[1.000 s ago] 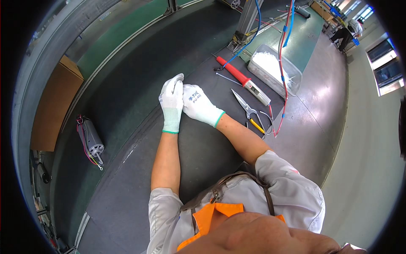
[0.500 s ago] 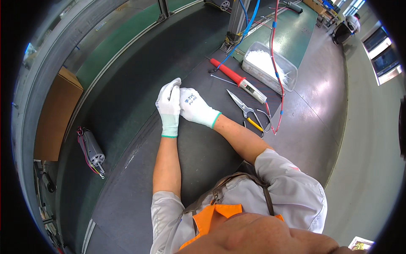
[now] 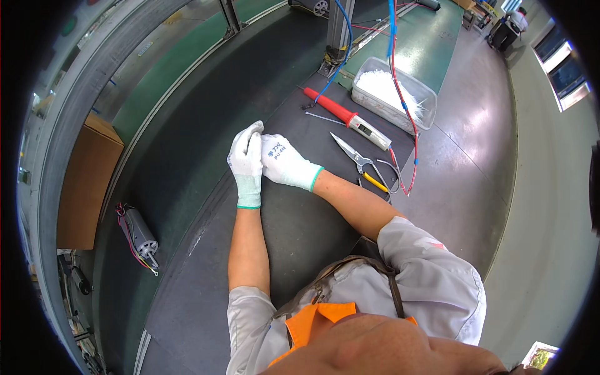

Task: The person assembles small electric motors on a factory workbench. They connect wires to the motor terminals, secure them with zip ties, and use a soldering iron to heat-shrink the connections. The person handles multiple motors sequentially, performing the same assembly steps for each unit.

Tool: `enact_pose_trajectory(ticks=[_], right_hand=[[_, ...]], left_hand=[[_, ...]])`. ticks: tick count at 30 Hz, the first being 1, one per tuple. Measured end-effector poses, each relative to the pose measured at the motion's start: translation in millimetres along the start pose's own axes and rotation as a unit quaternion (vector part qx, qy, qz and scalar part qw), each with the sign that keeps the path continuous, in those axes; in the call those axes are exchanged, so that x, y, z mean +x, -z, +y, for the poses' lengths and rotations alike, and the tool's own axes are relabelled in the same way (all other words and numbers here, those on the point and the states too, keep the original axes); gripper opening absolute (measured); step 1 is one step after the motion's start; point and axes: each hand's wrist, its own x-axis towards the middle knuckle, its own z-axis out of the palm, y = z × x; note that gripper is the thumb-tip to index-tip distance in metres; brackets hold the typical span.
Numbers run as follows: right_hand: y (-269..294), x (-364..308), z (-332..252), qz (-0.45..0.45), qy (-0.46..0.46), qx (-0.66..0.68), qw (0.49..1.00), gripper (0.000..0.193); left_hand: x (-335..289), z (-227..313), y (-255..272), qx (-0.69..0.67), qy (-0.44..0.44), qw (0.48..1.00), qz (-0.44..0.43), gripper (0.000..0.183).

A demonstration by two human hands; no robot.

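My left hand [image 3: 246,156] and my right hand [image 3: 285,160], both in white gloves with green cuffs, are held together above the dark work surface. The left fingers are bent and pressed close against the right hand. Curled inward, the right hand hides its fingertips, so anything between the hands cannot be seen. Right of them lie scissors [image 3: 354,154] with open handles, one yellow, and a red-and-white handheld electric tool [image 3: 369,130] with a cable. A thin white cable tie [image 3: 325,117] lies beside that tool. A grey cylindrical motor [image 3: 139,232] with coloured wires rests at the left.
A clear plastic bin [image 3: 417,125] of white strips stands beyond the tool. Blue and red cables [image 3: 394,62] hang near a metal post [image 3: 338,37]. A cardboard box [image 3: 89,187] stands at far left. Another person [image 3: 507,31] is in the far right background.
The whole view has shifted slightly, with the motor and box appearing a little lower and further right. My hands stay together in nearly the same pose.
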Motion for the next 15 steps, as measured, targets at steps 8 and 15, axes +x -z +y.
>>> enact_pose_trajectory(ticks=[8,15], right_hand=[[-2,-1,-6,-0.003,-0.011,-0.003,1.0,0.026],[-4,1,-8,0.044,0.019,0.022,0.999,0.023]], left_hand=[[-2,7,6,-0.017,0.015,1.0,-0.011,0.027],[-1,5,8,-0.018,0.012,1.0,0.003,0.025]])
